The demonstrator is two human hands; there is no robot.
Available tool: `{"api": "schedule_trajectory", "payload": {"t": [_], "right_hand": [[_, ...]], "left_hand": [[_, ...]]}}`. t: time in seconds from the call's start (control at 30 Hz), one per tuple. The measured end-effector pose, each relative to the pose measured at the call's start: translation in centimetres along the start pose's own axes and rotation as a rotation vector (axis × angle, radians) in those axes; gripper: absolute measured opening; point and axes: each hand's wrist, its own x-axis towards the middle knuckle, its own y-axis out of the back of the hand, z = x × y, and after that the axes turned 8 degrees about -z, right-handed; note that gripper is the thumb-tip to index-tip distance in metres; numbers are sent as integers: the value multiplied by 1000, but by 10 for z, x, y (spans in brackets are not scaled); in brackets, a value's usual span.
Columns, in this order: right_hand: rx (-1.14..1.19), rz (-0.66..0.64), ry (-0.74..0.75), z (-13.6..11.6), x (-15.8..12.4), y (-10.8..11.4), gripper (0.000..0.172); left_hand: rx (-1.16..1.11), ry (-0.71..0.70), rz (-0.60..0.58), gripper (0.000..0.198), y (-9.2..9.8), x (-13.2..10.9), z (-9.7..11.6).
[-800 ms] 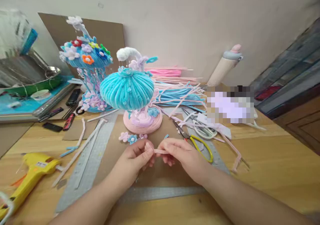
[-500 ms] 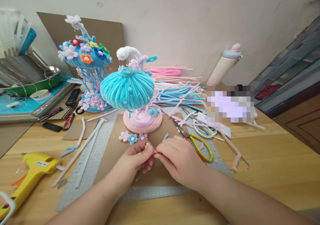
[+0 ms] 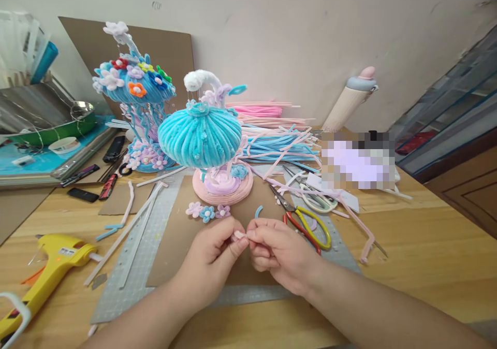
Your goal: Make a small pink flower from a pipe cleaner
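Observation:
My left hand (image 3: pixel 215 250) pinches a small pale pink pipe cleaner piece (image 3: pixel 239 234), most of it hidden by the fingers. My right hand (image 3: pixel 281 253) is closed too, thumb and forefinger gripping the piece's other end. Both hands meet over a brown cardboard sheet (image 3: pixel 171 245). Just beyond them lie finished pipe cleaner flowers, among them a blue flower (image 3: pixel 207 214) and a pink flower (image 3: pixel 193 209). Behind these stands a turquoise pipe cleaner lamp shape (image 3: pixel 200 136) over a round pink base (image 3: pixel 244 188). A short blue piece (image 3: pixel 259 211) rests near my right hand.
Yellow-and-red-handled scissors (image 3: pixel 316 230) lie right of my right hand, with white-handled scissors (image 3: pixel 318 199) behind. A yellow glue gun (image 3: pixel 54 266) is at left. Bundles of blue pipe cleaners (image 3: pixel 275 149), a flowered model (image 3: pixel 135 90) and a tumbler (image 3: pixel 351 100) stand farther back.
My right hand has turned, its curled fingers now showing more. The left thumb has shifted over the pink piece, which now shows a pale end between the hands. The view has shifted slightly.

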Motion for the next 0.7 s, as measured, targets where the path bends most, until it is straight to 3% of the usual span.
{"api": "schedule_trajectory", "payload": {"t": [0.07,0.13,0.2,0.27,0.33,0.37,0.43,0.47,0.53,0.6,0.7], "right_hand": [[246,-56,-160,1,2,1,14],[323,-101,-239,-1,3,3,13],[180,-130,-225,-8,0,3,14],[-253,-126,-134,-21,-8,4,18],[-892,3,-16,-36,-21,8,25],[-1198,139,12,-43,-27,12,28],[-1609,458,-86,-51,-38,23,31],[-1708,578,-193,-52,-42,29,30],[-1763,664,-361,-47,-46,43,21],[-1743,655,-354,-39,-47,55,14],[-1629,680,-233,-30,-50,69,23]], "left_hand": [[142,-37,8,22,0,-1,0],[205,-51,13,22,1,-1,-1],[192,-49,10,21,2,0,-1],[121,-27,22,20,3,1,-1],[-16,30,54,20,4,3,-1],[-109,74,75,20,5,3,-1],[-341,191,91,19,6,4,-1],[-466,255,81,19,7,4,-1],[-692,357,32,19,7,4,-1],[-850,401,-17,18,7,3,-1],[-969,367,-67,13,6,2,-1]]}}
